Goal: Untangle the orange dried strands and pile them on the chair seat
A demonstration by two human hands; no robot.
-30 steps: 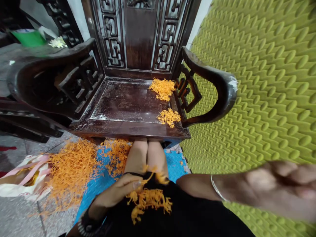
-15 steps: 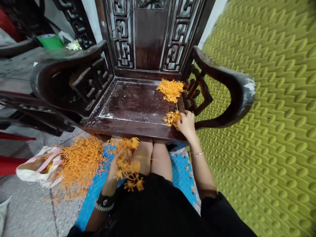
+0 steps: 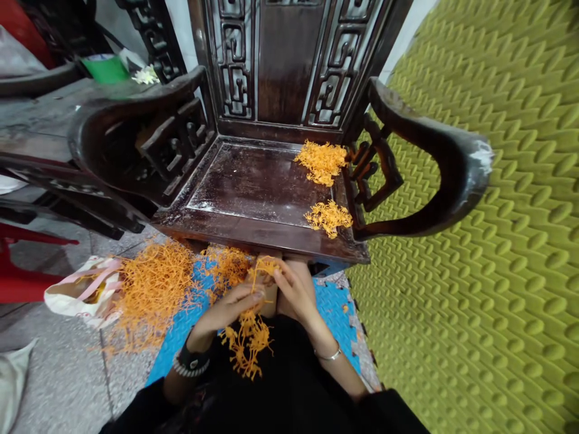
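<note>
My left hand [image 3: 226, 310] is closed around a bunch of orange knotted cords [image 3: 248, 346], whose loose ends hang down over my lap. Close beside it, my right hand [image 3: 296, 292] pinches an orange cord strand above the bunch, and some fingertips are hidden. On the dark wooden chair seat [image 3: 253, 187] in front of me lie two heaps of knotted cords: a larger far heap [image 3: 321, 160] and a smaller near heap [image 3: 329, 217], both along the right side. Another cord clump [image 3: 228, 265] lies below the seat's front edge, left of my knees.
A big pile of straight orange cords [image 3: 158, 283] spreads on the floor at left, against a white bag [image 3: 85, 295] with pink handles. Curved chair arms [image 3: 465, 163] flank the seat. A red stool [image 3: 27, 271] stands far left; a yellow-green padded mat [image 3: 497, 301] covers the right side.
My right hand has left the near heap on the seat and come down to the bunch at my left hand. The near heap now lies uncovered. The view has shifted slightly.
</note>
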